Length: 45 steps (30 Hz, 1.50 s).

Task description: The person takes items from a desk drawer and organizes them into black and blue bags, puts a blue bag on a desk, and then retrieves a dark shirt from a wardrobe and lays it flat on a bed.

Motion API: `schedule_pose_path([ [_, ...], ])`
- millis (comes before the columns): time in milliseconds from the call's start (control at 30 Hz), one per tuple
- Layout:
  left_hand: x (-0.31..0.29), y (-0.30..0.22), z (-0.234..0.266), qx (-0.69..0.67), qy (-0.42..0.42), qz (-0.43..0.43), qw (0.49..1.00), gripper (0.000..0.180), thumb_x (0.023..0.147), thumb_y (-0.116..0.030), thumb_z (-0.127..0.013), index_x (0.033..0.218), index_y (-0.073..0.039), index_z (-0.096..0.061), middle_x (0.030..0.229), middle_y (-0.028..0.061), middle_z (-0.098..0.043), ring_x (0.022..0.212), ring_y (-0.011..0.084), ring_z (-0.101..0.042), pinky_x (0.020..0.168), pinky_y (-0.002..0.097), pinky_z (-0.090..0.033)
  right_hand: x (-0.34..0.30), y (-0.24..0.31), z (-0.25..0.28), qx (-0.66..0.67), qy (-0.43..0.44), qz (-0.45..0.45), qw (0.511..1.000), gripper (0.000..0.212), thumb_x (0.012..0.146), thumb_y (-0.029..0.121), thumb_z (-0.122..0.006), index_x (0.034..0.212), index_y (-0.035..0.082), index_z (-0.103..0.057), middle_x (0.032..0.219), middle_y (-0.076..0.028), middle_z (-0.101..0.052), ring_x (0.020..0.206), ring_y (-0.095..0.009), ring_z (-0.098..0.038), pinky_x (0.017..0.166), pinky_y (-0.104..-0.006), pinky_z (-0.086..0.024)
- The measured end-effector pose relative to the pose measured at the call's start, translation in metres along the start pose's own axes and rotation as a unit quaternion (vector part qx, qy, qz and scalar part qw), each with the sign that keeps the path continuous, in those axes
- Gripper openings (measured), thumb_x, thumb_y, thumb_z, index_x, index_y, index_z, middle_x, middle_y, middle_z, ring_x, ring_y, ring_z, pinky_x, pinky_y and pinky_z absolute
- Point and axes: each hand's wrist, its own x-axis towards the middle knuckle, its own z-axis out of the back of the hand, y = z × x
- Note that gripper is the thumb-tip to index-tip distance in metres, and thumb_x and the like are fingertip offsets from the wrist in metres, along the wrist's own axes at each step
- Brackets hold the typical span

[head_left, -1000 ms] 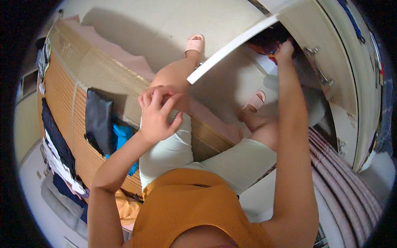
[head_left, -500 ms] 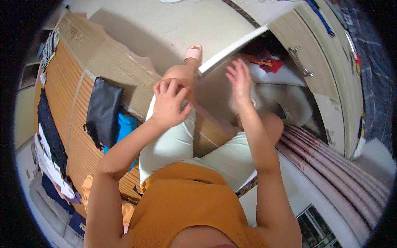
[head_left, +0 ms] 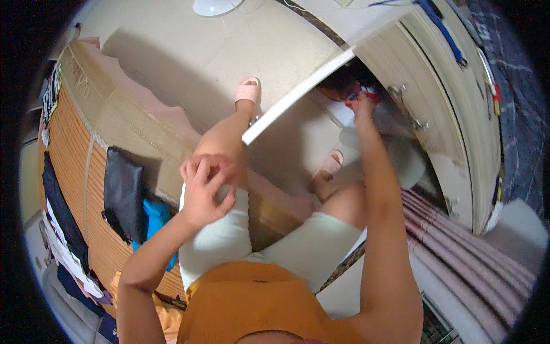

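My left hand [head_left: 205, 192] hovers at or rests on my left leg near the knee, its fingers loosely bent and apart, holding nothing. My right arm stretches forward into the open cabinet drawer [head_left: 303, 92]. There my right hand [head_left: 362, 106] reaches a small heap of red and orange items [head_left: 349, 93] in the dark inside. Its fingers are small and blurred against the red, so whether they grip one of these things cannot be made out. A white surface [head_left: 329, 109] shows beside the heap.
On my left is a bed-like platform with a ribbed orange-brown mat [head_left: 77, 172], a black pouch [head_left: 123, 192], blue cloth [head_left: 154, 218] and folded clothes [head_left: 66, 223]. The wooden cabinet front with metal handles [head_left: 408, 109] stands right. Pinkish curtains [head_left: 458, 246] hang below it.
My right hand has moved forward from above the drawer down to the red items. My left hand stays by my left leg. The view has shifted, and my right slipper now shows.
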Motion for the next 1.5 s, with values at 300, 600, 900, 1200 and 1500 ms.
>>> schedule_pose_path([
  [300, 0.024, 0.017, 0.006, -0.002, 0.072, 0.046, 0.996, 0.043, 0.053, -0.020, -0.067, 0.095, -0.017, -0.062, 0.099, 0.0052, -0.049, 0.094, 0.0301, -0.042, 0.083, 0.0467, -0.030, 0.127, -0.016, -0.063, -0.195, -0.082, 0.018, 0.977, 0.020, 0.082, 0.022, -0.055, 0.090, 0.003, -0.056, 0.078, -0.012, -0.060, 0.078, -0.024, -0.060, 0.071, -0.0355, -0.049],
  [600, 0.024, 0.017, 0.003, -0.002, 0.064, 0.044, 0.997, 0.045, 0.052, -0.020, -0.068, 0.096, -0.016, -0.060, 0.101, 0.0041, -0.049, 0.097, 0.0279, -0.042, 0.084, 0.0476, -0.030, 0.117, -0.021, -0.081, -0.401, -0.090, 0.098, 0.906, 0.018, 0.080, 0.014, -0.054, 0.091, 0.000, -0.054, 0.081, -0.013, -0.059, 0.078, -0.024, -0.059, 0.072, -0.0342, -0.050],
  [900, 0.019, 0.004, 0.002, 0.019, 0.059, 0.010, 0.998, 0.043, 0.055, -0.024, -0.068, 0.095, -0.013, -0.058, 0.103, 0.0087, -0.048, 0.102, 0.0338, -0.041, 0.086, 0.0489, -0.030, -0.041, 0.036, -0.004, -0.442, -0.061, 0.225, 0.866, 0.018, 0.077, 0.007, -0.054, 0.091, -0.004, -0.052, 0.083, -0.014, -0.057, 0.078, -0.024, -0.058, 0.073, -0.0329, -0.051],
  [1200, -0.012, -0.013, -0.004, 0.007, -0.023, -0.024, 0.999, 0.050, 0.063, -0.019, -0.066, 0.112, -0.013, -0.054, 0.109, 0.0118, -0.046, 0.105, 0.0344, -0.038, 0.092, 0.0479, -0.028, -0.312, 0.028, 0.102, -0.081, 0.109, 0.180, 0.974, 0.016, 0.080, 0.002, -0.060, 0.069, -0.001, -0.050, 0.073, -0.007, -0.056, 0.073, -0.012, -0.053, 0.063, -0.0222, -0.045],
  [1500, -0.094, -0.073, 0.038, -0.220, -0.082, -0.107, 0.966, 0.055, 0.061, 0.000, -0.066, 0.113, -0.009, -0.053, 0.113, 0.0172, -0.036, 0.108, 0.0339, -0.038, 0.095, 0.0398, -0.034, -0.500, 0.032, 0.122, 0.427, 0.358, -0.470, 0.685, 0.016, 0.072, 0.005, -0.048, 0.084, -0.006, -0.046, 0.074, -0.010, -0.049, 0.054, -0.014, -0.046, 0.041, -0.0211, -0.040],
])
